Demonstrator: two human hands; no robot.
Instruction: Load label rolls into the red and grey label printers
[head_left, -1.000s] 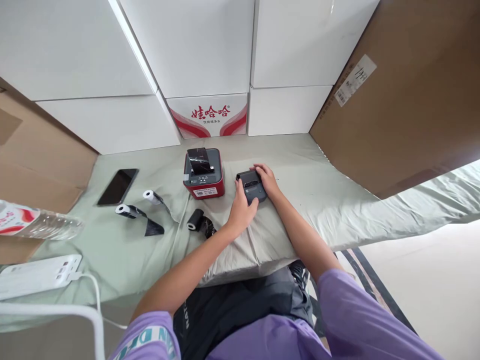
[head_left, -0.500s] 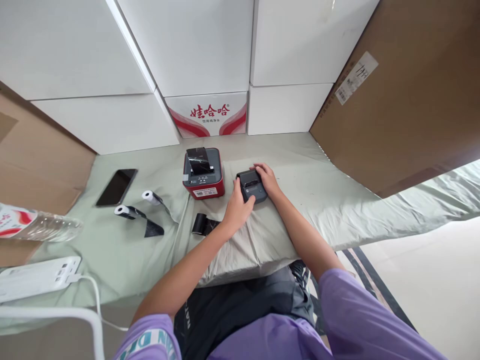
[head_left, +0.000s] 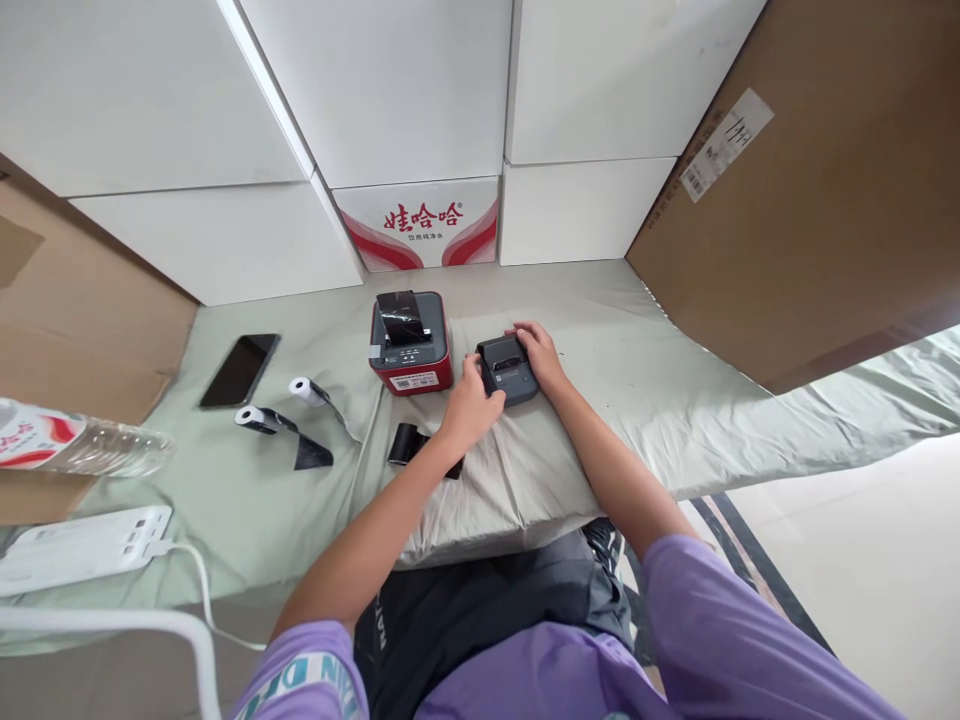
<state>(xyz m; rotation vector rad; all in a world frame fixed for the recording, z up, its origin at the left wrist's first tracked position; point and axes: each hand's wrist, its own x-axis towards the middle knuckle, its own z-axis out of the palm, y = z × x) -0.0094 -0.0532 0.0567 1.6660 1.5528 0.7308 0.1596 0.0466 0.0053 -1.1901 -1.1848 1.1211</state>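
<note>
Between my two hands a small dark grey portable printer [head_left: 511,372] rests on the cloth-covered surface. My left hand [head_left: 471,408] is closed on its left side, thumb along the front edge. At its back right corner, my right hand [head_left: 541,356] curls its fingers over the printer. Left of it stands a red and black label printer [head_left: 417,352], with a black strip sticking up from its top. A black roll [head_left: 405,443] lies by my left forearm, its loose end partly hidden behind the arm.
Farther left are two white-cored paper rolls [head_left: 256,420], a phone [head_left: 240,371], a water bottle [head_left: 90,442] and a white power strip [head_left: 90,548] with a cable. White boxes [head_left: 420,225] line the back. A large brown carton [head_left: 825,220] stands at the right.
The view has shifted slightly. My left hand has eased a little on the printer's left side; both hands stay on the printer.
</note>
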